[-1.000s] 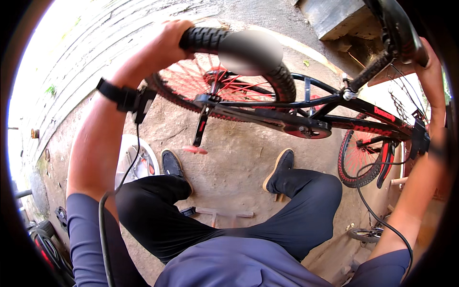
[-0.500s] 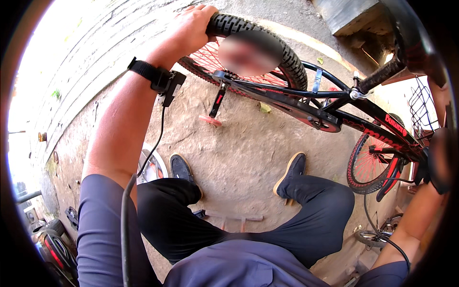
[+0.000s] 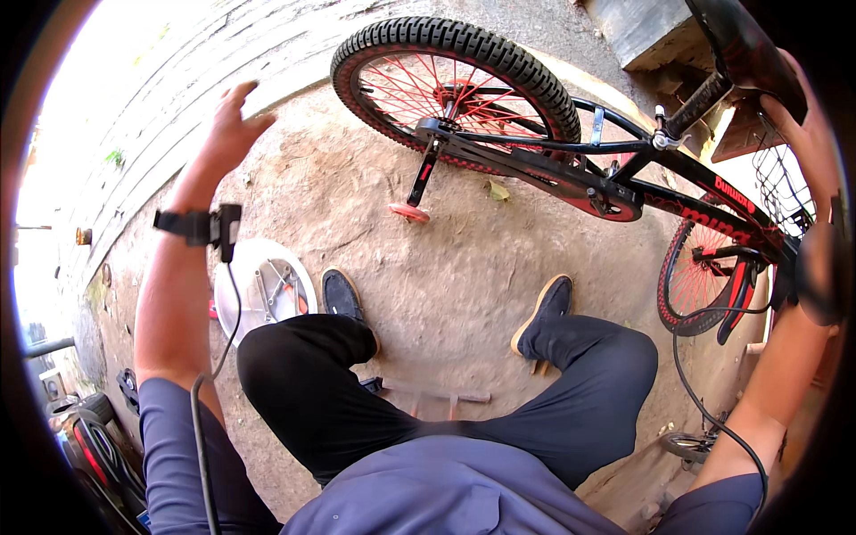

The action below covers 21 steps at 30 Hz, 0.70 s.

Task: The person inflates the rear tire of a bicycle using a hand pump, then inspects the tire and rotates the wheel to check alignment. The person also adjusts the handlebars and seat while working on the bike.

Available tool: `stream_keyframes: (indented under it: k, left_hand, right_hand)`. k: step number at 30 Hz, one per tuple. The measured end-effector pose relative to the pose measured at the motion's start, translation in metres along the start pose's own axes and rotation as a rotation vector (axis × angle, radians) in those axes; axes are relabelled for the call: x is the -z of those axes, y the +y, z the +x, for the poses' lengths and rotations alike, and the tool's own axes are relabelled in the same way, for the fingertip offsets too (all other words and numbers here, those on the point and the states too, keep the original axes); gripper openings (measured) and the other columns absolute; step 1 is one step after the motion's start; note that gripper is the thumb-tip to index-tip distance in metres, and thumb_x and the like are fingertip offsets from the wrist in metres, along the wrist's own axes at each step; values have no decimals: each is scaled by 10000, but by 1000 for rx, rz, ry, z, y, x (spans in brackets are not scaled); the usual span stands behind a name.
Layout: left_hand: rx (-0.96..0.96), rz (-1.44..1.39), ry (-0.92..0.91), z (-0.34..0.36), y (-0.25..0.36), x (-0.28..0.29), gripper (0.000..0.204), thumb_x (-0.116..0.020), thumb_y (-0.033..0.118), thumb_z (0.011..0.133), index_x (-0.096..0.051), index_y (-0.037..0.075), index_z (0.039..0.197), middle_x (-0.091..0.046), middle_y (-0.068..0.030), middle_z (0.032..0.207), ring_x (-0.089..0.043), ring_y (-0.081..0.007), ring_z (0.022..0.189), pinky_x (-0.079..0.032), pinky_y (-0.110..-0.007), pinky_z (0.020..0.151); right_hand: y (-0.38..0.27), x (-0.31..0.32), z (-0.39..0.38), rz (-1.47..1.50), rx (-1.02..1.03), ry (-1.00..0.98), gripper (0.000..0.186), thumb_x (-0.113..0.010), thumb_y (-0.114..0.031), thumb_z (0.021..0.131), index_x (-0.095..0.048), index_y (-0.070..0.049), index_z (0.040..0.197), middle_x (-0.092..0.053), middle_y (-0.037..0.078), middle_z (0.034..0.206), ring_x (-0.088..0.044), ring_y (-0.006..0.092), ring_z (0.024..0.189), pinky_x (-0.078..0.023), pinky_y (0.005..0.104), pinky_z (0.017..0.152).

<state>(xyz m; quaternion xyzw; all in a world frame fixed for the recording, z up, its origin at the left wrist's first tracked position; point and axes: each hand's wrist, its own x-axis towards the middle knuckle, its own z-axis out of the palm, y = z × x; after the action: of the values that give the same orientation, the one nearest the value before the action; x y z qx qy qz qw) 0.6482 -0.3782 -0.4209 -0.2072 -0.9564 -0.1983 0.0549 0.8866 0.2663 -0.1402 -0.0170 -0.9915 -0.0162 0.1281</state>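
A small black bicycle (image 3: 700, 181) with red spokes leans over in front of me. Its rear wheel (image 3: 544, 82) with a knobby tyre lies to the far middle, and a small red stabiliser wheel (image 3: 409, 212) hangs on an arm at its hub. My left hand (image 3: 230, 134) is in the air left of that tyre, fingers apart, holding nothing. At the right edge, my right hand (image 3: 810, 143) grips the black saddle (image 3: 747, 46), thumb on the near side; some fingers are hidden behind it.
A white round tray (image 3: 234, 290) with wrenches and other tools sits beside my left foot. Behind my shoes is a low stool-like frame (image 3: 464, 395). A concrete block (image 3: 655, 36) stands at the far right, and the bicycle's front wheel (image 3: 665, 287) at the right.
My left hand has let go of the rear tyre and moved left and toward me. The bicycle has shifted slightly, and more of the tray shows.
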Motion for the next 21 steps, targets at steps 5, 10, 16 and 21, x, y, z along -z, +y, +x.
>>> stream_keyframes:
  k: [5,10,16,21]
  left_hand:
    - [87,66,-33,-93,-69,45,621,-797,247,865,-556,-5,1379,-633,-224,1296,-629,-357,1158,-506,-434,1008]
    - [284,116,-126,-208,-90,52,606,-802,255,842,-595,-24,1339,-661,-229,1234,-646,-347,1131,-522,-434,971]
    - [530,-16,-244,-356,-92,14,576,-810,249,818,-633,-26,1293,-688,-228,1200,-680,-332,1077,-541,-421,934]
    - [463,-235,-529,-419,-29,-10,433,-753,292,871,-704,10,1195,-735,-212,1138,-709,-323,1052,-543,-392,897]
  right_hand:
    - [8,-16,5,-303,98,149,679,-696,-389,943,-461,-130,1525,-557,136,1456,-520,288,1363,-363,381,1152]
    - [3,-23,2,-282,61,163,730,-674,-529,938,-451,-182,1542,-528,145,1475,-487,315,1395,-354,406,1167]
    - [-1,-23,0,-248,61,229,750,-689,-545,920,-465,-173,1531,-516,152,1488,-484,329,1395,-362,418,1163]
    - [-9,-17,-11,-258,72,259,739,-716,-507,906,-489,-141,1506,-538,171,1455,-513,343,1358,-390,404,1138]
